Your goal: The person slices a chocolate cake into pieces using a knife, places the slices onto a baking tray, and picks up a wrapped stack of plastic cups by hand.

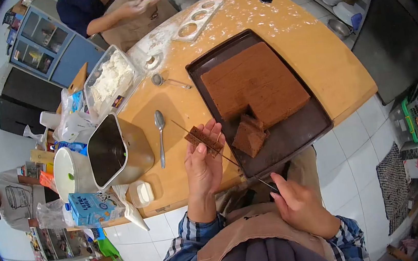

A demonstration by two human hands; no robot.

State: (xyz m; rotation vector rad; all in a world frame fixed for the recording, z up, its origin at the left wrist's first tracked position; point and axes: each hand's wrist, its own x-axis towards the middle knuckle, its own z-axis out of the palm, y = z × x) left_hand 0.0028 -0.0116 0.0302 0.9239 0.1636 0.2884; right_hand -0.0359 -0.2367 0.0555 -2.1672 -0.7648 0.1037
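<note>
My left hand [204, 159] holds a small slab of chocolate cake [203, 140] above the table's near edge, thumb on one side and fingers behind. My right hand [300, 203] is closed round the dark handle of a long thin knife [247, 171]. Its blade runs up to the left across the held slab; whether it cuts in I cannot tell. Just right of my left hand, a dark baking tray [295, 159] carries a large chocolate cake [257, 81] with one corner cut out. Cut cake pieces [250, 137] lie by that notch.
Left of my hands are a spoon [160, 136], a deep metal tin [140, 156], a white tub [69, 172], a milk carton [94, 208] and a small white container [143, 193]. Farther back stand a flour box [113, 82] and a cutter board [198, 21]. Across the table, a person's hands [145, 1] work.
</note>
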